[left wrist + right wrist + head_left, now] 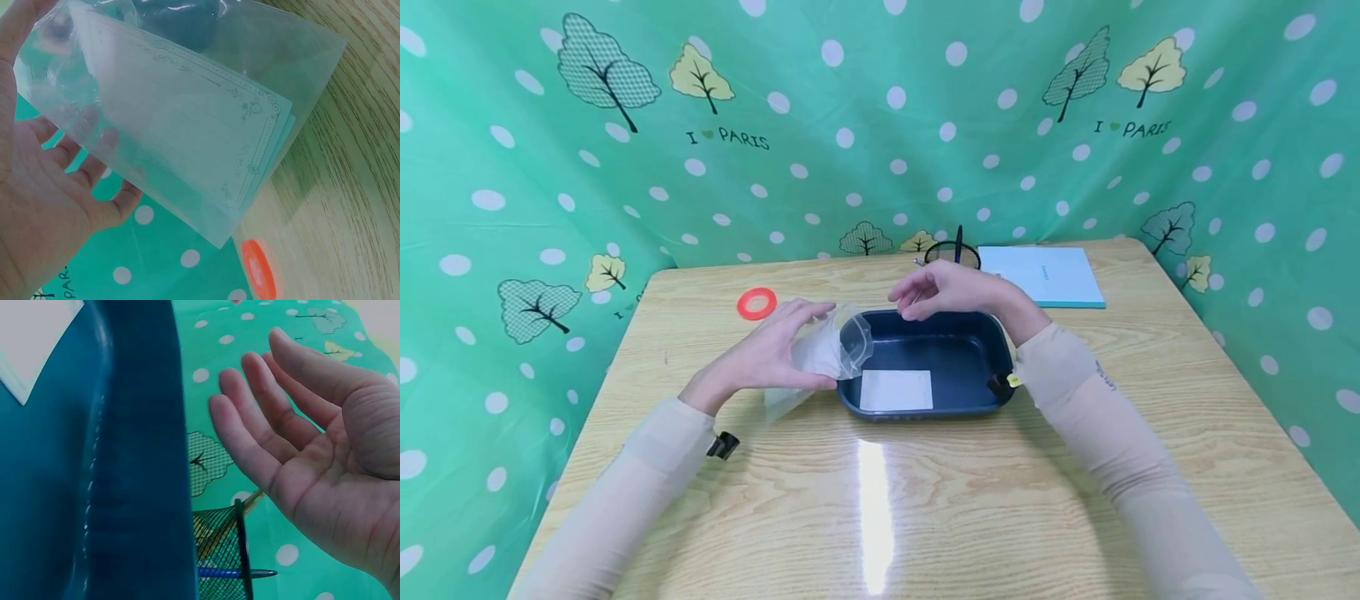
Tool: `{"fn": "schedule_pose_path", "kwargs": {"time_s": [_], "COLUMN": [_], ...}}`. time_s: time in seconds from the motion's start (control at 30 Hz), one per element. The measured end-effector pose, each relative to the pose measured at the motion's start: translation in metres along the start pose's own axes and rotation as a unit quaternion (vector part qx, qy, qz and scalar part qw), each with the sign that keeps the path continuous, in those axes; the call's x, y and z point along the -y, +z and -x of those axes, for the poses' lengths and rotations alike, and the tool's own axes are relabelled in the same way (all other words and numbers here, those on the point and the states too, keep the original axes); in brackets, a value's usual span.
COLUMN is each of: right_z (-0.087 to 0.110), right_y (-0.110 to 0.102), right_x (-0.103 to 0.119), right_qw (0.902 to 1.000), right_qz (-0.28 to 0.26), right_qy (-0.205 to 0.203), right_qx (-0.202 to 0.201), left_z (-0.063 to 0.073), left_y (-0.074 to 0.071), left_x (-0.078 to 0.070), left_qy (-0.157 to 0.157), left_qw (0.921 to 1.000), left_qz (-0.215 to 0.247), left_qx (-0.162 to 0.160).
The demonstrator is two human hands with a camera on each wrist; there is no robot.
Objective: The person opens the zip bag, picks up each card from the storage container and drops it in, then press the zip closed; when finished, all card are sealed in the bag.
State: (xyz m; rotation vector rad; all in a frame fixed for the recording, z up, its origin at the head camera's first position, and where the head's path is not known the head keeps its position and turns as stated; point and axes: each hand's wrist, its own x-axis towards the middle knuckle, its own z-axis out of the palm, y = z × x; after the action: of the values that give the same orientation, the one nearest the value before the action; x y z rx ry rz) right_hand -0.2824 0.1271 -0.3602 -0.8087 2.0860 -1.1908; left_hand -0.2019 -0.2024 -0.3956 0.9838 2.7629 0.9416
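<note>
Our sleeves (pixel 647 454) flank a clear bag (pixel 844 343) of cards (pixel 194 119) at the tray's (pixel 958 358) left edge, probably light, slick and floppy, best gripped across the stiffer stack, our left hand's (pixel 771 350) fingers clamping it, our right hand's (pixel 955 292) loosely parted and empty near the far edge.

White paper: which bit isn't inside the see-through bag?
The white paper lying in the dark blue tray, towards its near left corner. The other sheets are inside the clear bag your left hand holds.
</note>
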Motion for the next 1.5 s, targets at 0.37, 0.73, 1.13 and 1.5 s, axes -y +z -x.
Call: {"fn": "schedule_pose_path", "kwargs": {"time_s": [0.37, 0.73, 1.13, 1.5], "right_z": [-0.006, -0.012, -0.015, -0.019], "right_y": [0.004, 0.007, 0.016, 0.024], "right_x": [-0.019, -0.026, -0.034, -0.042], "right_qw": [0.9919, 0.9841, 0.9716, 0.9650], "right_qz": [0.049, 0.060, 0.086, 0.040], "right_qy": [0.044, 0.064, 0.088, 0.147], "right_qx": [0.109, 0.154, 0.202, 0.213], "left_z": [0.000, 0.000, 0.002, 0.003], "left_y": [0.001, 0.000, 0.000, 0.001], "left_x": [0.001, 0.001, 0.002, 0.003], "left_qy": [0.000, 0.001, 0.007, 0.006], "left_qw": [0.9999, 1.0000, 0.9999, 0.9999], "left_qz": [0.010, 0.009, 0.015, 0.014], "left_qx": [0.006, 0.003, 0.002, 0.005]}}
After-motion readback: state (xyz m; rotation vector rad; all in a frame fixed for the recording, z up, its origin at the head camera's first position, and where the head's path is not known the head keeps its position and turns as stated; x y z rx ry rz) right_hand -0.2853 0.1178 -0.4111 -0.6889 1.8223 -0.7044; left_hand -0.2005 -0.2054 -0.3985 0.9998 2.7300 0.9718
